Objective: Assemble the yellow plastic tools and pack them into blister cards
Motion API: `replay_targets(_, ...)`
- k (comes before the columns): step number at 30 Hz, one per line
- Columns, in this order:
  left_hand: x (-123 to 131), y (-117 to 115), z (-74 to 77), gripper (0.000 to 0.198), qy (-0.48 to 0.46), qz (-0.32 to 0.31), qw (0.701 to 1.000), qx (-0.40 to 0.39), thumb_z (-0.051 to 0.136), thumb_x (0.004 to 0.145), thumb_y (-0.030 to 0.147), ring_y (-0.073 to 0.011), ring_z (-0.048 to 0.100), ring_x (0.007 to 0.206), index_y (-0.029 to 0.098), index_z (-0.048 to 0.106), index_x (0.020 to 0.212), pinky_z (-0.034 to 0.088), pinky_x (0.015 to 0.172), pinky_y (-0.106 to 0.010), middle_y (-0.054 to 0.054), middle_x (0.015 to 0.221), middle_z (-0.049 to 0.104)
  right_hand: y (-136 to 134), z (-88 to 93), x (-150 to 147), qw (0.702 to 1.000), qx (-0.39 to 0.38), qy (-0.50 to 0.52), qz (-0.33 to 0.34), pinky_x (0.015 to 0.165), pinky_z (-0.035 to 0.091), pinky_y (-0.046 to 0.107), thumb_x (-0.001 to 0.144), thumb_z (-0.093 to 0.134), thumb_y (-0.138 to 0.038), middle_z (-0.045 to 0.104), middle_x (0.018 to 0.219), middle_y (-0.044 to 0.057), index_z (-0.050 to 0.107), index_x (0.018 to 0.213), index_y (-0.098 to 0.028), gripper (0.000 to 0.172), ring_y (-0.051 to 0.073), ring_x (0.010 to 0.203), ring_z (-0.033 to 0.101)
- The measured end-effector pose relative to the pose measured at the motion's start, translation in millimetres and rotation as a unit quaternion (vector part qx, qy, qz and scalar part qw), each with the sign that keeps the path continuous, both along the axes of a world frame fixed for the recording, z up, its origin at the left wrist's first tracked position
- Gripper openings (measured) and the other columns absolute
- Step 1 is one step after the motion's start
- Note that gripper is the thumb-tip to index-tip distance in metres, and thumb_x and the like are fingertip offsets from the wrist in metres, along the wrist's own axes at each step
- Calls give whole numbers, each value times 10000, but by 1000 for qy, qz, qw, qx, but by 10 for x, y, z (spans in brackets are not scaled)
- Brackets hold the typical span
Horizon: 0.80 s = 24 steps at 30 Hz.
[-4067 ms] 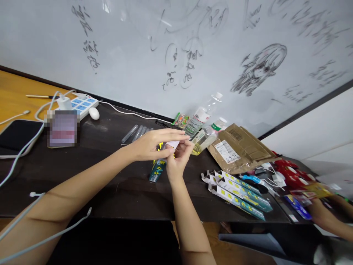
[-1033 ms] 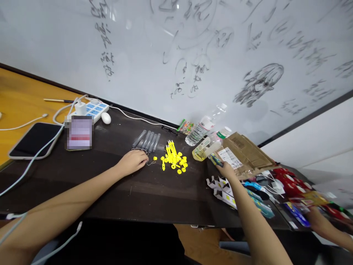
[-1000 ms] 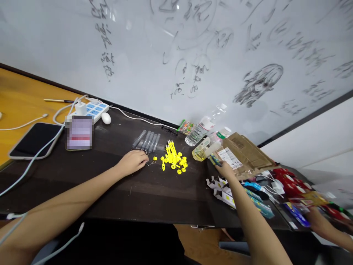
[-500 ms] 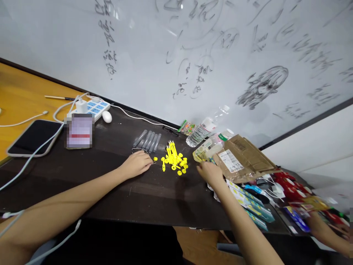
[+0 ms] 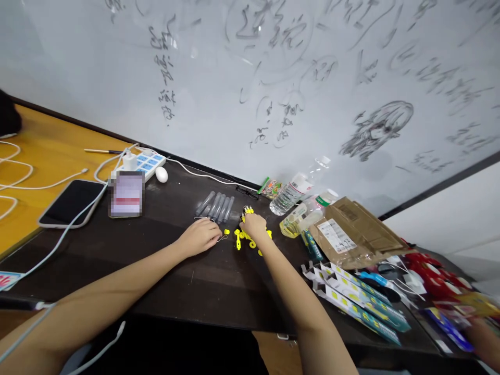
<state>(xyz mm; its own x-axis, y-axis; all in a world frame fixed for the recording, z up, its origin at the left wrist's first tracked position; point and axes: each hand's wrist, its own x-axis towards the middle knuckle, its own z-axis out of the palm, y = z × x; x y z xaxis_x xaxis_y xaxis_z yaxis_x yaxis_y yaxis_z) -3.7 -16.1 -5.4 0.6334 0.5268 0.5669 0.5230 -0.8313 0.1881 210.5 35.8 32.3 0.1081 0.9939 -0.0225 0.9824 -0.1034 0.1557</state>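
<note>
My left hand (image 5: 200, 237) lies palm down on the dark table with its fingers resting over some thin metal wires. A bent wire end (image 5: 223, 238) sticks out past its fingertips. A small yellow piece (image 5: 227, 232) sits just right of that hand. My right hand (image 5: 254, 227) is over the heap of yellow plastic parts (image 5: 238, 239), its fingers curled down into them. Whatever those fingers pinch is hidden by the hand. Behind both hands, several clear tubes (image 5: 219, 207) lie side by side.
A phone (image 5: 72, 203), a power strip (image 5: 150, 165) and a white egg-shaped object (image 5: 161, 174) are at the left. Bottles (image 5: 291, 194), flattened cardboard (image 5: 355, 229) and opened long boxes (image 5: 361, 302) crowd the right. A whiteboard (image 5: 211, 94) stands behind. Another person's arm (image 5: 486, 338) shows far right.
My right hand has moved left from beside the bottles onto the yellow parts. My left hand stays over the wires. The whole view has shifted slightly.
</note>
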Motion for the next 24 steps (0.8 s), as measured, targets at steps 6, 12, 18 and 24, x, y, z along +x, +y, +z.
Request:
replay_targets(6, 2, 4, -1, 221, 3, -8, 1000, 7, 440, 899, 202, -169, 609, 884, 199, 661, 893, 374, 985, -381, -39, 892, 665, 71, 32, 68, 1000, 6, 20, -16, 748, 480, 324, 782, 570, -339, 687, 1002, 184, 679, 966, -99, 322, 286, 945, 653)
replay_targets(12, -3, -4, 4, 216, 2, -2, 1000, 1, 439, 901, 202, -174, 612, 905, 207, 651, 938, 365, 1004, -395, -35, 927, 669, 7, 268, 209, 994, 62, 84, -5, 683, 440, 274, 801, 492, -347, 683, 898, 118, 656, 859, -137, 273, 224, 856, 638)
replay_targets(18, 44, -108, 62, 388, -35, -20, 998, 48, 456, 902, 196, -217, 477, 1216, 230, 499, 1286, 315, 1069, -413, -83, 1299, 546, -488, 190, 67, 835, -53, 529, 140, 460, 293, 191, 739, 499, -322, 446, 529, -56, 533, 655, -163, 183, 67, 456, 378)
replay_targets(24, 43, -126, 41, 262, 3, -88, 994, 61, 441, 939, 265, -158, 602, 960, 249, 605, 1144, 379, 993, -343, -31, 989, 687, -906, -173, -77, 705, -204, 661, 155, 379, 190, 171, 740, 615, -422, 353, 487, -103, 517, 723, -172, 269, 34, 382, 237)
